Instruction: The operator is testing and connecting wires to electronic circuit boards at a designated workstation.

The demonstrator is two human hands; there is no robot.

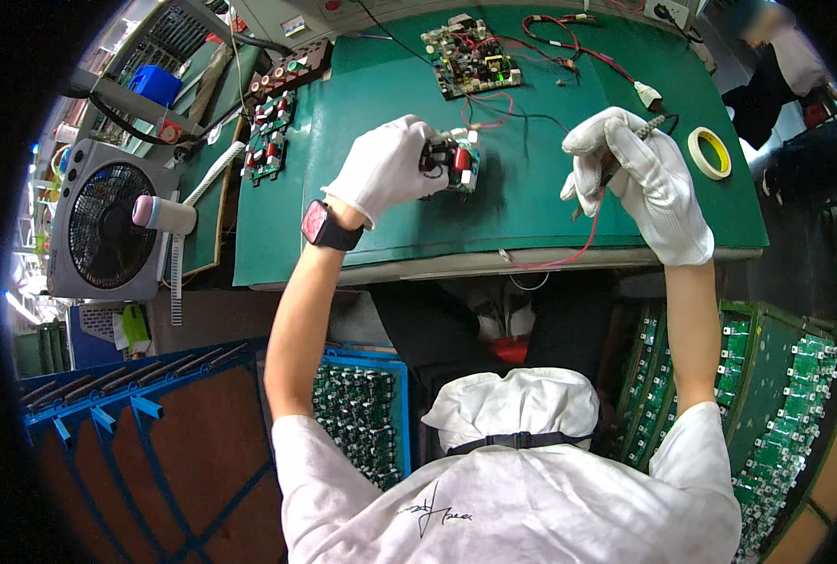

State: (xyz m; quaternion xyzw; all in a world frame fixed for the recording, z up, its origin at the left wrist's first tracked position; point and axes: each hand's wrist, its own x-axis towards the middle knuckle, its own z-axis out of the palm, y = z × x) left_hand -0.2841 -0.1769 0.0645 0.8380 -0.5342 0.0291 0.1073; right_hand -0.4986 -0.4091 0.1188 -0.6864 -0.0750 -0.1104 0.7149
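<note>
My left hand (381, 171), in a white glove, is closed on the left side of a small circuit board (463, 162) with a red part and dark parts standing up from it. The board is over the green mat (362, 89); whether it rests there or is lifted, I cannot tell. To the right, my right hand (642, 179), also gloved, is closed round a slim pen-like tool (654, 126) with a grey, ribbed end. A red wire (583, 252) hangs below that hand and curves to the table's front edge. The tool's tip is mostly hidden by the fingers.
A larger circuit board (470, 56) with wires lies at the back. At the right is a tape roll (709, 153); at the left, more boards (270, 136) and a fan (113, 221). Racks of boards (785, 404) flank the seat. Another person (785, 70) is at the far right.
</note>
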